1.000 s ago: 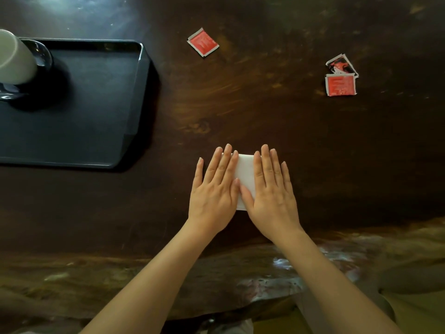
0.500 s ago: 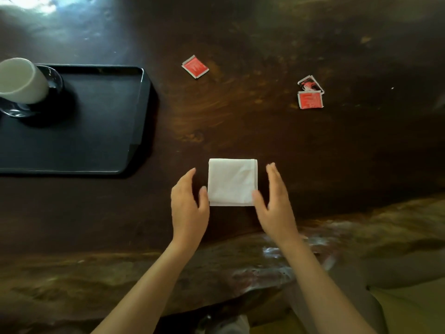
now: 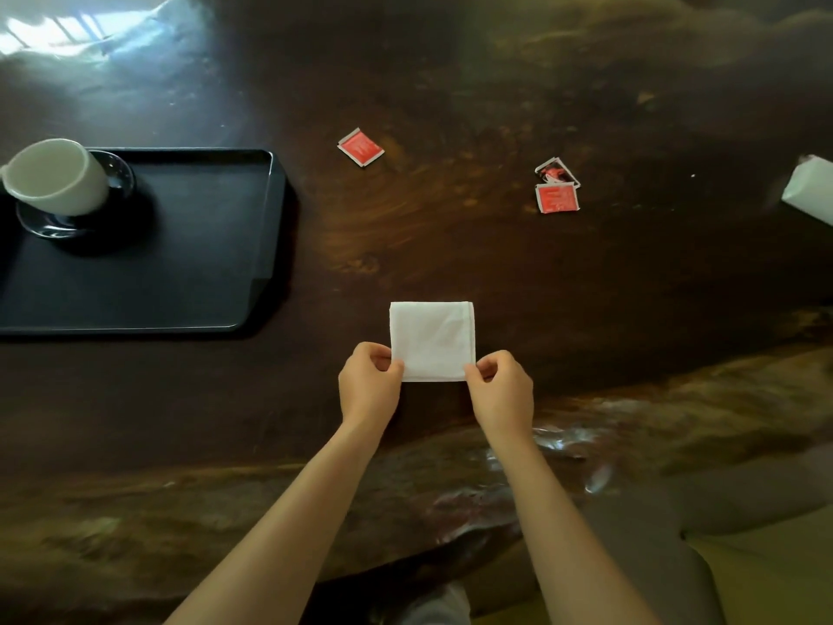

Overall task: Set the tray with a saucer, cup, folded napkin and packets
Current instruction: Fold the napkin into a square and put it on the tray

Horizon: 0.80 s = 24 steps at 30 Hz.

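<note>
A white folded napkin (image 3: 432, 338) lies on the dark wooden table in front of me. My left hand (image 3: 368, 384) pinches its near left corner and my right hand (image 3: 501, 390) pinches its near right corner. A black tray (image 3: 189, 272) sits at the left. On its far left stands a white cup (image 3: 56, 177) on a dark glass saucer (image 3: 49, 223). One red packet (image 3: 360, 147) lies beyond the napkin. Two more red packets (image 3: 557, 186) lie together farther right.
A white box-like object (image 3: 811, 189) shows at the right edge, partly cut off. The table's rough near edge (image 3: 586, 426) runs below my hands. My legs are visible at the bottom right.
My hands lifted off the napkin, moved to its sides, and now pinch its two near corners. The view has shifted, showing more of the cup and table.
</note>
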Available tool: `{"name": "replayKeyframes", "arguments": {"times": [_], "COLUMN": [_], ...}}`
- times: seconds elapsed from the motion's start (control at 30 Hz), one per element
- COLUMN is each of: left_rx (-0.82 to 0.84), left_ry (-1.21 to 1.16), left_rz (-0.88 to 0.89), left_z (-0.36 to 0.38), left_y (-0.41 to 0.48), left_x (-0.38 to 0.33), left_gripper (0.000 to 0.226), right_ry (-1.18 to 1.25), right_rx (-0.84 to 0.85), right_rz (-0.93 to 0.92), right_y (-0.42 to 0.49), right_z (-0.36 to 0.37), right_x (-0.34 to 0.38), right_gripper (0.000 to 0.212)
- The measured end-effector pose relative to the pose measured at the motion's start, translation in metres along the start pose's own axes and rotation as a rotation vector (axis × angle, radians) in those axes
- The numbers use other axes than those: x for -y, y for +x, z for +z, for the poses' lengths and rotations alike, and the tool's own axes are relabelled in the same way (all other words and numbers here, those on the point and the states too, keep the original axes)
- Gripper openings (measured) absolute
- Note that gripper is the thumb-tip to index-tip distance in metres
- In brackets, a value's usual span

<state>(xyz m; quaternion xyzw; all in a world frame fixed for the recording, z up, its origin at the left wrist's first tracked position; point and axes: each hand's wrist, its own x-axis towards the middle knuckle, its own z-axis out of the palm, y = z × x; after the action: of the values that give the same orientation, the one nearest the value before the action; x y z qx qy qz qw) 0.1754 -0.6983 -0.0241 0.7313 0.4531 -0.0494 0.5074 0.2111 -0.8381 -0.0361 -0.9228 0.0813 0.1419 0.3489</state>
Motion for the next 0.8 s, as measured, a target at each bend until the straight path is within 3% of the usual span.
{"name": "replayKeyframes", "arguments": {"times": [0.23,0.4,0.5,0.6,0.67,0.73,0.8], "left_rx": [-0.012,0.026,0.106,0.145,0.11,0.12,0.197], "left_ry": [-0.01,0.005,-0.079,-0.024,0.054,0.034,-0.01], "left_rz": [-0.023,-0.121,-0.262,-0.198,-0.039,0.123,0.265], "left_z": [0.004,0.005,0.006,0.009,0.009,0.001,-0.014], "left_y": [-0.006,-0.002,0.001,0.002,-0.002,-0.014,-0.026], "left_x": [0.005,-0.007,-0.019,-0.021,-0.021,-0.026,-0.033], "left_gripper": [0.016,0.051,0.043,0.021,0.015,0.012,0.011], "right_ry": [0.029,0.04,0.03,0.025,0.037,0.032,0.039], "right_rx": [-0.004,0.004,0.006,0.021,0.103,0.218,0.259], "right_rz": [0.006,-0.003,-0.005,-0.01,0.023,0.024,-0.141], "right_y": [-0.002,-0.001,-0.001,-0.002,0.0,0.003,0.006], "right_z": [-0.002,-0.001,0.0,-0.001,-0.008,-0.026,-0.056], "right_x": [-0.001,-0.002,-0.002,-0.003,0.0,0.01,0.03], "right_gripper": [0.009,0.008,0.009,0.008,0.02,0.054,0.081]}}
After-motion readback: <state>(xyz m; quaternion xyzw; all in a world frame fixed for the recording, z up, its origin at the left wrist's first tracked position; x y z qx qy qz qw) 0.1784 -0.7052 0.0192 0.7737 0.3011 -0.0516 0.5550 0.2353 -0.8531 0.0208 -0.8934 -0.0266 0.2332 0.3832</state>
